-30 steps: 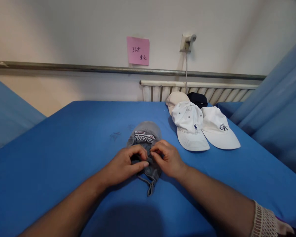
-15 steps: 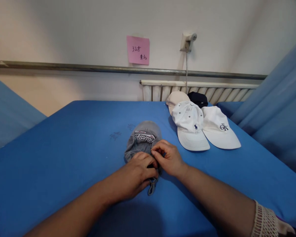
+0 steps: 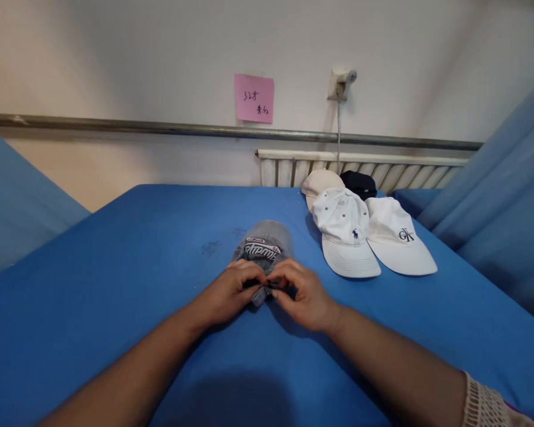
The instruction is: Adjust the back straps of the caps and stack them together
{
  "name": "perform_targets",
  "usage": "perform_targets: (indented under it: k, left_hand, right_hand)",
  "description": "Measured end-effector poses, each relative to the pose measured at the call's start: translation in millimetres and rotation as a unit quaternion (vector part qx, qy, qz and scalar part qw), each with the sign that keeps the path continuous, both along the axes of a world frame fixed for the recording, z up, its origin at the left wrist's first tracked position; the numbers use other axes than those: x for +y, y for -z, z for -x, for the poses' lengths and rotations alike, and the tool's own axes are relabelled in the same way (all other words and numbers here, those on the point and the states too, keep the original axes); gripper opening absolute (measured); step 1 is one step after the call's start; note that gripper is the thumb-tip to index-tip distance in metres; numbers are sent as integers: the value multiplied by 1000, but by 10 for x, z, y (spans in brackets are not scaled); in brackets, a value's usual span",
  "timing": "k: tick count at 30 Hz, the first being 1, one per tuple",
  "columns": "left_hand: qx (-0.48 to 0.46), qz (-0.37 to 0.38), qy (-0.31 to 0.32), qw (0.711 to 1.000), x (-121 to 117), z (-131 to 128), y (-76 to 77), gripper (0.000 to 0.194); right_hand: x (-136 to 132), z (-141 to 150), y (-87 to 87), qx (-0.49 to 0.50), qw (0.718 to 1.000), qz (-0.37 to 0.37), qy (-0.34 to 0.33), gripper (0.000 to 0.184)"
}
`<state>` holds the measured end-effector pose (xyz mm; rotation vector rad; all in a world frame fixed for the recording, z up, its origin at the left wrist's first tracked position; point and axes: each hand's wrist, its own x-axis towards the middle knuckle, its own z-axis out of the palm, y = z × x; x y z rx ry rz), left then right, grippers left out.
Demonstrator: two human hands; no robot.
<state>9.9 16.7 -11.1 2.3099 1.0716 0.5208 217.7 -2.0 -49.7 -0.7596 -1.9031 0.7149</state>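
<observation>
A grey baseball cap (image 3: 273, 232) with white lettering lies on the blue-covered table (image 3: 160, 237), its brim pointing away from me. My left hand (image 3: 235, 290) pinches the near edge of the cap from the left, thumb against fingers. From the right, my right hand (image 3: 305, 293) pinches the same edge, its fingertips nearly touching those of the left. A flap of grey cloth hangs just below the fingertips. The fingers hide much of the cap's near part.
To the right lie a white cap with a horse logo (image 3: 345, 222), another white cap (image 3: 391, 225), a beige cap (image 3: 319, 182) and a dark cap (image 3: 359, 182). A radiator (image 3: 285, 172), a metal rail (image 3: 182, 127) and blue curtains (image 3: 511, 172) stand beyond.
My left hand has moved up from the cap's hanging strap to pinch its near edge. The right hand has shifted slightly down and left. The strap's loop no longer shows.
</observation>
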Motion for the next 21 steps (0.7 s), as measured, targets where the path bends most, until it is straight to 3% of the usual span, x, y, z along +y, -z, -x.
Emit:
perform_targets:
  k: [3, 7, 15, 21]
  left_hand:
    - [-59, 71, -24, 995, 15, 19, -1, 15]
    - [-88, 115, -39, 989, -3, 17, 4, 16]
    - [-73, 106, -47, 991, -37, -27, -38, 18]
    - [-132, 122, -85, 980, -96, -15, -128, 23]
  right_hand:
    - [-15, 19, -9, -35, 999, -36, -20, 42]
    - [-1, 46, 17, -38, 998, -48, -15, 34]
    - [2, 74, 28, -51, 998, -21, -3, 22]
    - [7, 62, 19, -18, 999, 12, 38, 15]
